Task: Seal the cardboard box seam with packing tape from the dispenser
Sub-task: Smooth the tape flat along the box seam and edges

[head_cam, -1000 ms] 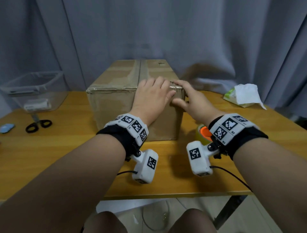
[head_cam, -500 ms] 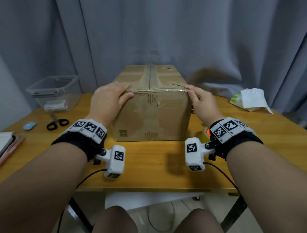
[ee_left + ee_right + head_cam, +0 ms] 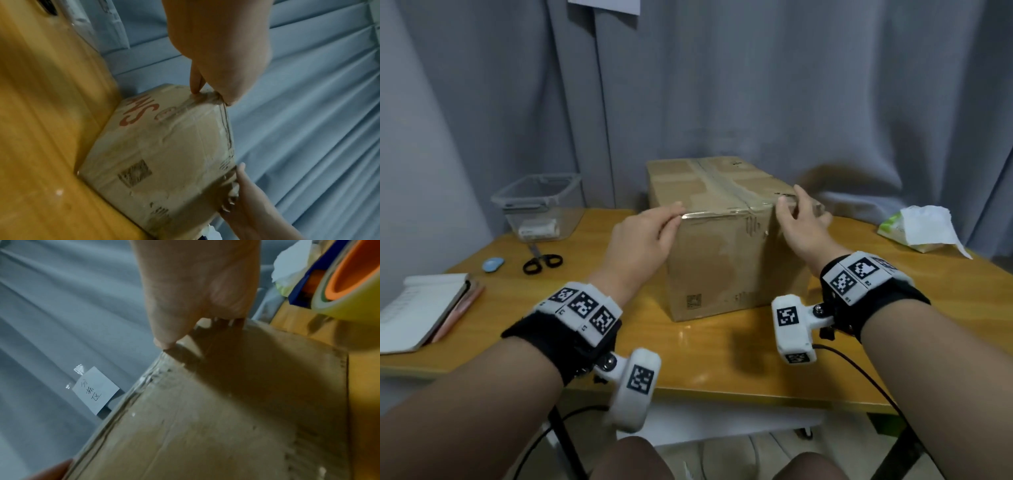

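Observation:
The brown cardboard box (image 3: 722,260) stands on the wooden table (image 3: 722,359), with clear tape (image 3: 726,186) running along its top seam and over the near edge. My left hand (image 3: 671,216) presses straight fingers and thumb on the near left top corner (image 3: 205,92). At the near right top corner my right hand (image 3: 789,204) touches the box with spread fingers, its thumb (image 3: 166,340) on the edge. The tape dispenser (image 3: 349,280), blue with an orange core, lies on the table right of the box; the head view does not show it.
A clear plastic bin (image 3: 541,202), black scissors (image 3: 541,262), a small blue object (image 3: 493,264) and a notebook (image 3: 417,308) lie at the left. A white tissue packet (image 3: 921,228) sits at the far right. A grey curtain with a paper note (image 3: 95,390) hangs close behind.
My left hand slid left along the near top edge, from the middle to the left corner. The right hand stayed at the right corner. The box has turned a little.

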Tool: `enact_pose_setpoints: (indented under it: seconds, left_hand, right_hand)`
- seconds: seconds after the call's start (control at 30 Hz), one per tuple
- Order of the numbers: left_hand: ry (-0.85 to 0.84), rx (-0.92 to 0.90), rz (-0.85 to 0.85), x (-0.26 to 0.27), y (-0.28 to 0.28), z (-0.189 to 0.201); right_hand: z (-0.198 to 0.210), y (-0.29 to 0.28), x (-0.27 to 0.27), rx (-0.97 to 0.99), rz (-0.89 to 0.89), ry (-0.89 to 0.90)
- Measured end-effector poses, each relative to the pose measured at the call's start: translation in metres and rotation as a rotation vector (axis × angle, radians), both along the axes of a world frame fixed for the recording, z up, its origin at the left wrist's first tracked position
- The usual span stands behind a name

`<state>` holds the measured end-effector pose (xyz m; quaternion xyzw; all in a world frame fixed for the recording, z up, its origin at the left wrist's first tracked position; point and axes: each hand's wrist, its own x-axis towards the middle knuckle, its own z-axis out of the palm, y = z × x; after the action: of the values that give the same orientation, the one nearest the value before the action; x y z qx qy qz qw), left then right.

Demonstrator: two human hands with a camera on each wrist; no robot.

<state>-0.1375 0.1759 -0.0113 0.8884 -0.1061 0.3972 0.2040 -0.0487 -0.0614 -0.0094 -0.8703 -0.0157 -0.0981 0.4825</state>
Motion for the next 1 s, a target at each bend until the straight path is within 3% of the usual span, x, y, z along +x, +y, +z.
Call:
enact_pose_setpoints:
  seconds: [0.1, 0.17, 0.27, 0.37, 0.57, 0.77, 0.9, 1.0]
  left_hand:
    - [0.016, 0.095, -0.09, -0.005, 0.01, 0.01]
    - [0.127, 0.148, -0.116, 0.005, 0.029, 0.016]
    - [0.293, 0.382, -0.047, 0.027, 0.048, 0.016]
    - [0.36, 0.387, -0.096, 0.041, 0.043, 0.015]
    - [0.215, 0.411, -0.146, 0.044, -0.009, 0.015]
    - [0.103, 0.363, -0.005, 0.048, -0.083, -0.003]
    - [0.106, 0.341, -0.053, 0.062, -0.088, -0.003]
    - [0.145, 0.385, -0.029, 0.075, -0.063, 0.007]
  right_hand:
    - [0.008, 0.009, -0.004, -0.018, -0.052, 0.053]
    - [0.01, 0.013, -0.007, -0.005, -0.042, 0.06]
    - [0.005, 0.015, -0.008, -0.022, -0.026, 0.033]
    - [0.005, 0.014, -0.006, -0.07, -0.032, 0.026]
    - [0.015, 0.01, 0.0, -0.106, 0.047, 0.022]
    - [0.017, 0.016, -0.002, -0.222, 0.058, -0.058]
    - [0.006, 0.008, -0.01, -0.385, 0.016, -0.22]
    - [-0.005, -0.003, -0.013, -0.383, 0.012, -0.312]
